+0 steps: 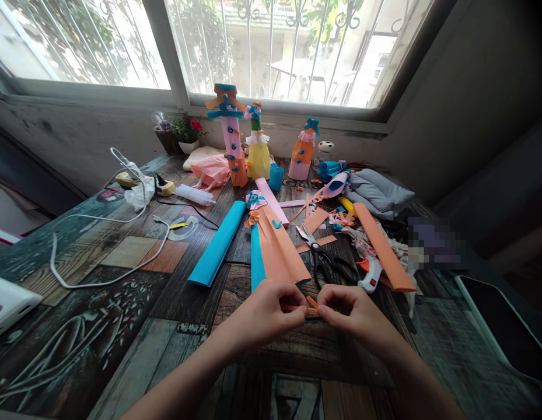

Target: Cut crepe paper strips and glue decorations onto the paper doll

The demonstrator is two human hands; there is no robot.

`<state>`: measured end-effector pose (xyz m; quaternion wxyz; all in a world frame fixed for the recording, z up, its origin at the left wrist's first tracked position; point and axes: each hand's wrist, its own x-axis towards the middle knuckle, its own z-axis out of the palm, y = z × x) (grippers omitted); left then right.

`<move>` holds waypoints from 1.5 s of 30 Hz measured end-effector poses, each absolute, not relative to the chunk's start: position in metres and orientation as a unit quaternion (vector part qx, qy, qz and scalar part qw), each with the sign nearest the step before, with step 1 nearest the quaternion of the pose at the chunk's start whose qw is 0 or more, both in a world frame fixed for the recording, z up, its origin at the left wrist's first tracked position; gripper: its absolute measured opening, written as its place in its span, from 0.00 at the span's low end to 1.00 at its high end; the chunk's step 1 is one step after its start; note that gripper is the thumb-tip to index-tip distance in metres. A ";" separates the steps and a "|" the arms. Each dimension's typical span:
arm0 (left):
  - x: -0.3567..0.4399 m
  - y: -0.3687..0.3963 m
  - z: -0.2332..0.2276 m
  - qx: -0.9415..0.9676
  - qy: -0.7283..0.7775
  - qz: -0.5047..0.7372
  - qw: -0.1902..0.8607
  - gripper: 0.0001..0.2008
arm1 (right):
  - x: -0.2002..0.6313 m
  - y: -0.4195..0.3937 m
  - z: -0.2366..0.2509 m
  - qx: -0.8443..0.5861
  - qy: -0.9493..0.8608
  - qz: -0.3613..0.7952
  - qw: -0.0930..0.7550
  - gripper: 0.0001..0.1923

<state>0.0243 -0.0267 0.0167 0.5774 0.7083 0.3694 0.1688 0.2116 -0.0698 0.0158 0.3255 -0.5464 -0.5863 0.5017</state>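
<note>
A small orange paper strip sits pinched between the hands. Beyond it lies a flat orange paper dress edged in blue, with a long blue crepe-paper roll beside it. Black-handled steel scissors rest on the counter, patterned in dark patchwork wood planks.

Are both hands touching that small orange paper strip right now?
Touching. The head view shows the left hand and right hand both pinching the small orange paper strip between their fingertips, with no gap visible.
</note>
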 end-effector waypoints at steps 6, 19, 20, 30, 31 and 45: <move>0.025 -0.027 0.013 0.700 0.370 0.176 0.585 0.09 | 0.211 -0.070 0.016 -0.547 -0.583 0.502 0.330 0.10; 0.026 -0.027 0.017 0.703 0.382 0.175 0.573 0.09 | 0.210 -0.070 0.018 -0.546 -0.577 0.507 0.333 0.10; 0.026 -0.027 0.018 0.704 0.384 0.174 0.571 0.09 | 0.210 -0.070 0.018 -0.546 -0.576 0.510 0.333 0.10; 0.028 -0.024 0.022 0.681 0.433 0.216 0.549 0.08 | 0.220 -0.064 0.007 -0.596 -0.579 0.419 0.367 0.16; 0.028 -0.023 0.023 0.681 0.441 0.228 0.538 0.09 | 0.223 -0.062 0.003 -0.633 -0.581 0.359 0.363 0.17; 0.022 -0.009 0.023 0.596 0.419 0.320 0.606 0.11 | 0.238 -0.028 -0.048 -0.772 -0.579 0.070 0.253 0.20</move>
